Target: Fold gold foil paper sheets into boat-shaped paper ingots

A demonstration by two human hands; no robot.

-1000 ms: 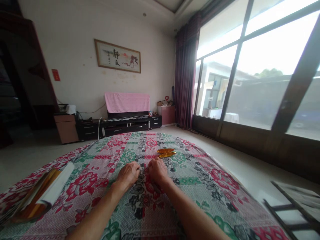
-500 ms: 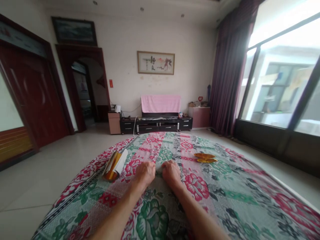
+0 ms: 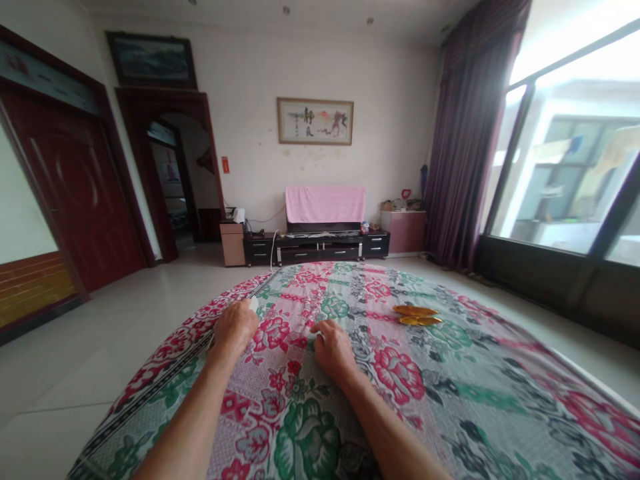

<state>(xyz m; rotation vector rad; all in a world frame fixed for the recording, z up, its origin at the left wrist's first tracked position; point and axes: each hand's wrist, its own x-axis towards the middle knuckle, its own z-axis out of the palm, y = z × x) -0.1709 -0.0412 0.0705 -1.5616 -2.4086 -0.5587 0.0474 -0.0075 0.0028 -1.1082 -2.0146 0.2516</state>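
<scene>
L hand (image 3: 235, 328) at L side of tbl, over white paper (image 3: 254, 305); only a pale edge shows past the fingers, rest hidden by the hand, so can't tell if it's pinched or merely touched. R hand (image 3: 334, 347) near mid-tbl, low over flowered cloth (image 3: 306, 437), fingers half bent, gap btwn forefinger & thumb; contact w/ cloth can't be confirmed. Two gold pieces (image 3: 417, 311), pointed at both ends, lie side by side to R of R hand, well apart from it. L hand itself blocks view of the paper; gold pieces sit clear of both arms. Beyond tbl, across tiled floor (image 3: 200, 283): low black cab. (image 3: 320, 252) w/ pink cover (image 3: 325, 205) over the item above it, white cable (image 3: 273, 250) hanging at its L part. Framed pic. (image 3: 315, 121) on wall above. Purple curtain (image 3: 467, 153) & lg. window (image 3: 560, 180) on R; dk. red door (image 3: 75, 193) far L.
</scene>
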